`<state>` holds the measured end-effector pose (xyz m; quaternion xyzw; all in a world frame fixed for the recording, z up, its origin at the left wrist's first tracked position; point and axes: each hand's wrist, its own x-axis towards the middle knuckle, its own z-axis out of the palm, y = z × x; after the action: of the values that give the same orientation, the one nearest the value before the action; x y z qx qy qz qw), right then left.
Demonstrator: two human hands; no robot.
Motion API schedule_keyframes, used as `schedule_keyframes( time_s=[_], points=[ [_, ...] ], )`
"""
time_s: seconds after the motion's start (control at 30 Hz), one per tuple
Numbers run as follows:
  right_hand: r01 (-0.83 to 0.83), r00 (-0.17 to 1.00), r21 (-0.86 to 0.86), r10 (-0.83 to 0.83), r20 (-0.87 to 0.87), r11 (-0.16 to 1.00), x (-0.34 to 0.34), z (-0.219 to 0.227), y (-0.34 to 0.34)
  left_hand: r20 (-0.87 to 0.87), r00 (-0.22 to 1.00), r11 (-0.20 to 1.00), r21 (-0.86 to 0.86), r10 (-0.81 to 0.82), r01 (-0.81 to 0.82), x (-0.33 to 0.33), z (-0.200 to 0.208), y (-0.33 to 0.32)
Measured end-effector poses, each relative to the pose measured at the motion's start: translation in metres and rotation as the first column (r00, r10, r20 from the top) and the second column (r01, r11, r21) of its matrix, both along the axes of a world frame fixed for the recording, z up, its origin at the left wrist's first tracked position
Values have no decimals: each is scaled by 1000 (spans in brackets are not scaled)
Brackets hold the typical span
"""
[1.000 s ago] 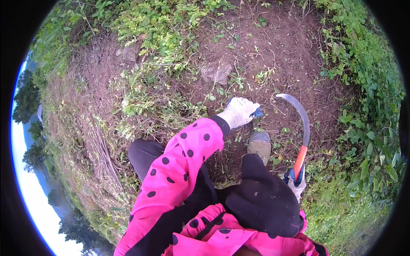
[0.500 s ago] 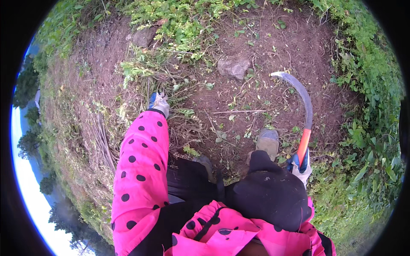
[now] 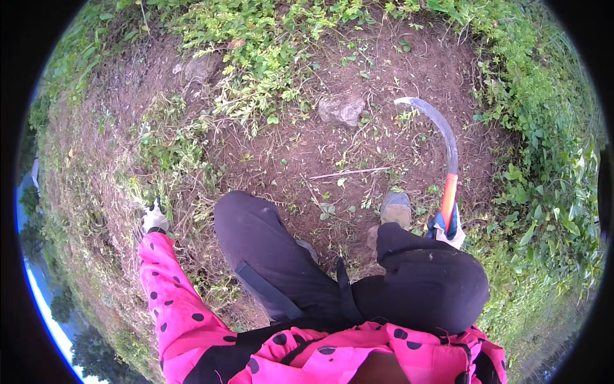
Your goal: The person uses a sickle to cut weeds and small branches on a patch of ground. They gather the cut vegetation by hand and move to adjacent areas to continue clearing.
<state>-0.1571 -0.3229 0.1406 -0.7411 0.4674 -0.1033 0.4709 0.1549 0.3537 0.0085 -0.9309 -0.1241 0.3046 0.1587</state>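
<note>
My right hand point(image 3: 449, 232), in a white and blue glove, is closed round the orange handle point(image 3: 449, 197) of a sickle. Its curved metal blade point(image 3: 445, 130) reaches forward and bends left above bare soil. My left hand point(image 3: 155, 219), gloved too, is stretched far out to the left, low over cut weeds point(image 3: 182, 160). Its dark fingertips look spread, and no stems show clearly in its grasp. Pink sleeves with black dots cover my arms; the left sleeve point(image 3: 167, 275) shows at full length.
A stone point(image 3: 341, 109) lies on the brown soil ahead, with a thin dry stick point(image 3: 350, 173) nearer me. Leafy plants point(image 3: 275, 57) grow at the far side, and dense green growth point(image 3: 543, 153) lines the right. My shoe point(image 3: 396, 210) stands beside the sickle.
My left hand has swung outward to the left, and the loose weeds now lie farther left. My left knee has come into view. The right hand still holds the sickle, nearly unmoved.
</note>
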Motion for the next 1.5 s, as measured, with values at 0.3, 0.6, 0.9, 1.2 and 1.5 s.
schedule_keyframes(
  time_s=[0.3,0.6,0.9,1.2,1.5],
  points=[
    [-155,988,174,152,30,972,59,80,32,83,986,990,-14,-142,144,-29,-4,-35],
    [98,935,-395,52,352,913,129,132,-18,-3,999,999,23,-47,47,-19,-37,-35],
    [204,849,301,-322,420,931,203,46,-122,-149,977,977,176,151,-124,15,-9,-52],
    [-34,698,384,-253,670,923,373,98,-215,455,869,896,-280,-193,346,158,167,-311],
    [-174,799,-103,202,566,979,474,134,-209,836,273,-108,-363,-476,926,227,372,-737]
  ],
)
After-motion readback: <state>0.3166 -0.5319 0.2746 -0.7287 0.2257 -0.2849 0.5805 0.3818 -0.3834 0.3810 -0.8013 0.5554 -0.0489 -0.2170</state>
